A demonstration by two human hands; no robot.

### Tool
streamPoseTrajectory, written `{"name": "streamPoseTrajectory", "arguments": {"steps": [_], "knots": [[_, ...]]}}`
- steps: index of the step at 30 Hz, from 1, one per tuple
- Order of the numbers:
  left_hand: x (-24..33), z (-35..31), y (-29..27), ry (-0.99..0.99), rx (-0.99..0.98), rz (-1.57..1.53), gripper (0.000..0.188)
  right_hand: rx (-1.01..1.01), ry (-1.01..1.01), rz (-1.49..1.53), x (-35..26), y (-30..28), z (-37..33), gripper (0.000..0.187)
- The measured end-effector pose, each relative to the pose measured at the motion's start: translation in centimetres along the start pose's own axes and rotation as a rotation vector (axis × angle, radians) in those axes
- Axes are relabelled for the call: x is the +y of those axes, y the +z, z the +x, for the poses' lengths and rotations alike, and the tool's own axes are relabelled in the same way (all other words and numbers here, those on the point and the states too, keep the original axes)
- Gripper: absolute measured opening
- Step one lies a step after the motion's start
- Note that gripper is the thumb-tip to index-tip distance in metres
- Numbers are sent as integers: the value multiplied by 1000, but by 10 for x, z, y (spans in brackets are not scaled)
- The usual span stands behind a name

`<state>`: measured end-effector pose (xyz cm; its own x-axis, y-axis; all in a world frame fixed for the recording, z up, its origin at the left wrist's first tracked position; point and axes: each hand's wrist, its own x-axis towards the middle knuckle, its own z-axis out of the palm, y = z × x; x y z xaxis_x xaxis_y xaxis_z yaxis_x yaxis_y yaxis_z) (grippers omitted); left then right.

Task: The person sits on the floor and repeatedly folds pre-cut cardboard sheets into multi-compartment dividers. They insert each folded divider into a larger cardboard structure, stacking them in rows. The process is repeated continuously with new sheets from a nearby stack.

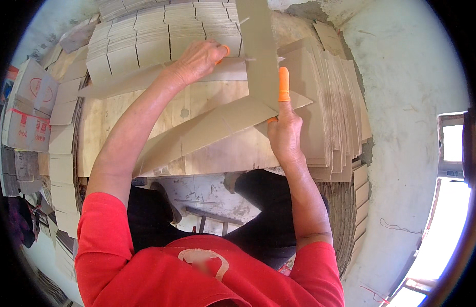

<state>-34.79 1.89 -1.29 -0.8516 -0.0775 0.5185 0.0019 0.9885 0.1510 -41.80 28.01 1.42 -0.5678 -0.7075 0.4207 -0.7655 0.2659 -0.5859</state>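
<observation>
My left hand (199, 59), with orange finger covers, is closed at the far side of the board, its fingers curled at a flat cardboard strip (227, 71) lying before the slotted stack. Orange covers also sit on the thumb and forefinger of my right hand (286, 128). That hand grips a long slotted cardboard strip (197, 128), slanting toward the near left edge, at its right end. The right forefinger points up beside an upright cardboard strip (261, 46), which crosses the slanted one. Whether the two strips are slotted together I cannot tell.
A wooden work board (197, 97) lies under the strips. Behind it stands a slotted cardboard stack (151, 43); more cardboard sheets (327, 112) lean at the right. Further pieces (64, 133) line the left, beside a white carton (30, 105). A bare wall (402, 153) bounds the right.
</observation>
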Motion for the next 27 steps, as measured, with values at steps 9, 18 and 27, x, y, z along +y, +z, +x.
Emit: {"name": "streamPoseTrajectory", "arguments": {"steps": [9,18,27], "knots": [[54,0,-33,30,-44,-256,13,-146,88,-94,6,5,-5,94],[1,51,-55,-429,-379,-223,57,-91,86,-32,8,5,-21,83],[-48,42,34,-287,-271,189,48,-177,156,-48,10,3,-19,82]]}}
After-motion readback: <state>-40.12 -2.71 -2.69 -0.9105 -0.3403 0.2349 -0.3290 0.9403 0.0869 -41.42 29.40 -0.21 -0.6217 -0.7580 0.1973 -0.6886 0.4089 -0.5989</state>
